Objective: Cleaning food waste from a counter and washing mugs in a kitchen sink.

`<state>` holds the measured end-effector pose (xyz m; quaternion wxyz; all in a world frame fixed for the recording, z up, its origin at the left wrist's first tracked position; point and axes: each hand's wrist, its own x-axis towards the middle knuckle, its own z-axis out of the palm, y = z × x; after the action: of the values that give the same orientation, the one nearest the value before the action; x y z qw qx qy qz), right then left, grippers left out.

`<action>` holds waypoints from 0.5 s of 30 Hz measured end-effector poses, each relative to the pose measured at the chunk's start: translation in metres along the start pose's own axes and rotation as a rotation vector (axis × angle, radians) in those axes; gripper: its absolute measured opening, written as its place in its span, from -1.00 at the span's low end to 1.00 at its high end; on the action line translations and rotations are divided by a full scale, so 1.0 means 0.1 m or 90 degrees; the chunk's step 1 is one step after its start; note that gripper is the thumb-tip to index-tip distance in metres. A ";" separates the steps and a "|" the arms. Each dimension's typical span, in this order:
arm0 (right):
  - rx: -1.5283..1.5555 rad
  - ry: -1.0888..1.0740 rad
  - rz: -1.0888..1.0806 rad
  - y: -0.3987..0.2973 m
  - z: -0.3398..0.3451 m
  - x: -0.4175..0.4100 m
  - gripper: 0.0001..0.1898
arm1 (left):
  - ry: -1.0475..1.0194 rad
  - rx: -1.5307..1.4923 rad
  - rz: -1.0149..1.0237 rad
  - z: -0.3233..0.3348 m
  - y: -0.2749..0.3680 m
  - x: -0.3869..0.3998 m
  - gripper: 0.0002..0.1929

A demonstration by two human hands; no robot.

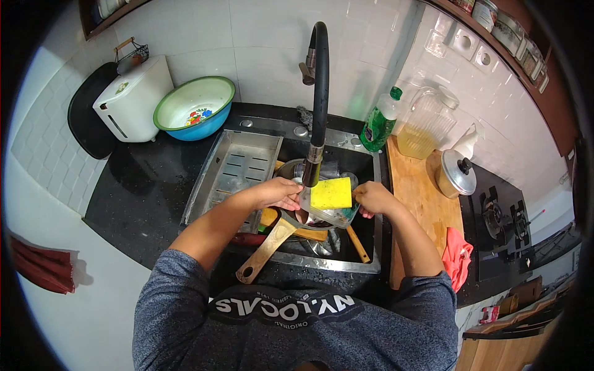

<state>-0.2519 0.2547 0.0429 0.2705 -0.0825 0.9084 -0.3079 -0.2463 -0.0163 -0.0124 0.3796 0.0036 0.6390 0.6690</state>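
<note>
My left hand point(280, 194) and my right hand point(372, 198) grip opposite sides of a clear plastic container point(341, 219) over the sink. A yellow sponge point(331, 193) rests in the container. Just above it hangs the spout of the black faucet point(320, 92); whether water runs cannot be told. Beneath the container a pan with a speckled tan handle point(267, 250) lies on other dishes, its handle reaching over the sink's front rim. A wooden utensil handle point(358, 245) leans in the black sink basin, and a wooden piece point(311, 233) lies below the pan.
A metal drain tray point(241, 167) covers the sink's left part. Left of it stand an enamel basin point(195, 109) and a white box point(137, 102). A green soap bottle point(379, 121), plastic pitcher point(424, 125), lidded pot point(455, 174), wooden board point(417, 204) and pink cloth point(457, 257) are at right.
</note>
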 end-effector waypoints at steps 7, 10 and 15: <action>-0.014 -0.009 -0.028 0.06 0.04 0.03 -0.72 | -0.015 0.063 -0.013 0.00 -0.05 0.01 -0.68; -0.011 -0.003 -0.036 0.08 0.05 0.03 -0.72 | -0.025 0.100 -0.014 0.01 -0.05 0.03 -0.69; -0.006 0.004 -0.026 0.09 0.04 0.03 -0.71 | -0.025 0.097 -0.021 0.03 -0.06 0.04 -0.70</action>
<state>-0.2516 0.2588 0.0333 0.2606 -0.1012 0.9090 -0.3091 -0.2447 -0.0120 -0.0190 0.4020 0.0353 0.6806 0.6115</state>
